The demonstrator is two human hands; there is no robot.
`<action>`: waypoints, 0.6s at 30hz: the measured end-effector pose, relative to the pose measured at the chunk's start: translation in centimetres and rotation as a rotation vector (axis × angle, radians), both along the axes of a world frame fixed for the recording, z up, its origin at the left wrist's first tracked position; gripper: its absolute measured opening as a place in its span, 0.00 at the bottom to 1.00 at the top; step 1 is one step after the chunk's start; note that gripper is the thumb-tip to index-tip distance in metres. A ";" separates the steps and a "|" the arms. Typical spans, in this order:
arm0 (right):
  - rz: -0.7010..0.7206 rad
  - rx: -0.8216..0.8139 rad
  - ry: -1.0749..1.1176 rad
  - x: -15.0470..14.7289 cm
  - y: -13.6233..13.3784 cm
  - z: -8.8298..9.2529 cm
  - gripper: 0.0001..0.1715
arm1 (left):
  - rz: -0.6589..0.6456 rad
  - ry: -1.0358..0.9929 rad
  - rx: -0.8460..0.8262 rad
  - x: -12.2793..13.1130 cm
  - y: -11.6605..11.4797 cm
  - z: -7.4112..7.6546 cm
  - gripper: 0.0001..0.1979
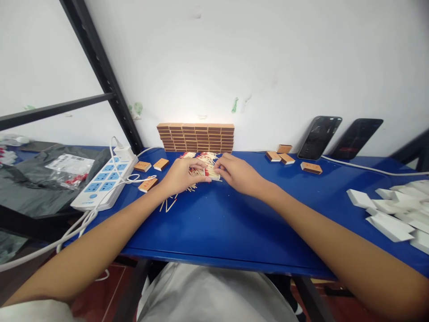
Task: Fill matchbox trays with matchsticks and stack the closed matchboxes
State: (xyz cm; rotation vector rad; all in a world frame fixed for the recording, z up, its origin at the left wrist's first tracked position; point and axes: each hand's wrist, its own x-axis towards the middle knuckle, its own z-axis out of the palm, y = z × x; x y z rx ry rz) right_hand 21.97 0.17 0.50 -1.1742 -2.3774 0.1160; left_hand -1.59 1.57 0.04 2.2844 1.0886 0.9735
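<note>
A small white matchbox tray (217,177) filled with red-tipped matches lies at the pile's front. My left hand (182,173) curls around its left end, thumb in front and fingers behind. At the tray's right end my right hand (236,173) is closed in a pinch at the match sticks; its fingertips are partly hidden. Loose matches (208,156) are heaped behind and between the hands, heads mostly red. A few stray matches (170,205) lie left of my left wrist. Behind the heap stands a stacked wall of closed matchboxes (196,137).
Single matchboxes (161,164) lie to the left, more matchboxes (286,158) to the right. A power strip (107,179) with white cables sits at left. Two phones (319,137) lean on the wall. White trays (392,210) are heaped at right on the blue table (214,232).
</note>
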 end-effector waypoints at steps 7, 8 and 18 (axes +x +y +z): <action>-0.112 -0.029 0.089 0.9 1.4 -0.5 0.07 | 0.213 -0.023 0.040 -0.2 0.2 0.5 0.19; -0.086 -0.076 0.049 1.0 1.5 -0.6 0.06 | 0.236 -0.032 0.049 -0.3 0.3 0.6 0.19; -0.158 -0.199 -0.030 -0.3 0.5 -1.4 0.08 | 0.265 -0.026 0.079 -0.3 0.4 0.6 0.17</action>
